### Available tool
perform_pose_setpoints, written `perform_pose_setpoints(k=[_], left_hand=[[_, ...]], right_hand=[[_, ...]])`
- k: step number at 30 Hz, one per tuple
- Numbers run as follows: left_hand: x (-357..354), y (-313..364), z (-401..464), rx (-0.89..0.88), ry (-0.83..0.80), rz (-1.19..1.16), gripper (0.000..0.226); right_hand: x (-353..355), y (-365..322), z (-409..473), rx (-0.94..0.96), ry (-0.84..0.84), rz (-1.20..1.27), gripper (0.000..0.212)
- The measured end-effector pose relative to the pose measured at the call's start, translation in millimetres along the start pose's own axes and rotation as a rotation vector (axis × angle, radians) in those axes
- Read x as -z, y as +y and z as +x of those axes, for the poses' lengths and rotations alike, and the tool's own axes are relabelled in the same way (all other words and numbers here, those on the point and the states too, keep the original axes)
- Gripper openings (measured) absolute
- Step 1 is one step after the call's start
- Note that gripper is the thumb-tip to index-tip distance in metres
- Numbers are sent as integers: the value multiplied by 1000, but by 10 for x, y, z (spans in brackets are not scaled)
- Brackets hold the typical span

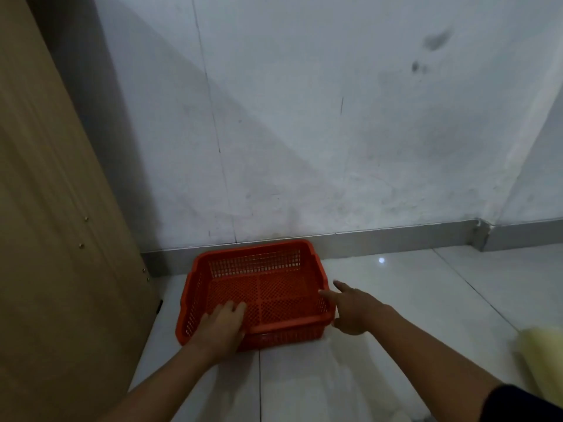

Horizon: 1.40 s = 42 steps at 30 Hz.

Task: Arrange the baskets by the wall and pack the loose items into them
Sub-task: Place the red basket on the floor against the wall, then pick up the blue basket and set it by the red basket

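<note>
An empty orange plastic basket point(259, 269) with perforated walls sits on the white tiled floor, its far side close to the wall's skirting. My left hand point(222, 327) lies over the basket's near left rim, fingers together and reaching inside. My right hand point(353, 309) is at the near right corner, fingers spread, touching or almost touching the rim without gripping it. Nothing lies in the basket.
A tall wooden cabinet panel point(61, 239) stands at the left, right beside the basket. The grey-white wall point(335, 147) with a metal skirting point(396, 237) runs behind. A blurred pale yellow object point(539, 357) sits at the right edge on the floor.
</note>
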<state>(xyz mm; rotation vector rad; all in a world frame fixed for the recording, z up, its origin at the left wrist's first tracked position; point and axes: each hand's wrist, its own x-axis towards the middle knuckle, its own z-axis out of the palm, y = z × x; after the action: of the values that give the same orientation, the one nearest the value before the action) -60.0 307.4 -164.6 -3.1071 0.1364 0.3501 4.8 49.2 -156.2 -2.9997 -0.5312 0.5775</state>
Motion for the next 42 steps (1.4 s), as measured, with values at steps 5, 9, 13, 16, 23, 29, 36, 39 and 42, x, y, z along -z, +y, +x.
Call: perform_pose_setpoints(k=[5,9,13,16,23,29,36,39,42], left_hand=[[26,80,10,-44,-128,40,41],[153,159,44,-34,-178,42,41],[296,435,72,-19,-338,189,53],[463,784,136,-67,-502,355,56],[1272,2649,332,-555,-31,124,47],[1921,4610,-344,-1014,283,-322,30],[1768,6297,-1545,-1326,322,-559,25],[1377,6816,-1943,-1423,301,-495,30],[906,7152,-2324,-1530,276,-453,29]], right_hand=[[17,22,-25,-20,-51,13,75],[77,109,-121,-13,-35,28,71],[179,261,-316,-22,10,48,70],[348,454,-588,-52,73,65,68],[956,1326,-1829,-209,374,76,62],[1128,2364,-3454,-538,726,118,53],[363,3424,-5328,-1054,984,262,30],[-297,3828,-5847,-1249,937,344,29],[-1081,4038,-6141,-1401,821,463,31]])
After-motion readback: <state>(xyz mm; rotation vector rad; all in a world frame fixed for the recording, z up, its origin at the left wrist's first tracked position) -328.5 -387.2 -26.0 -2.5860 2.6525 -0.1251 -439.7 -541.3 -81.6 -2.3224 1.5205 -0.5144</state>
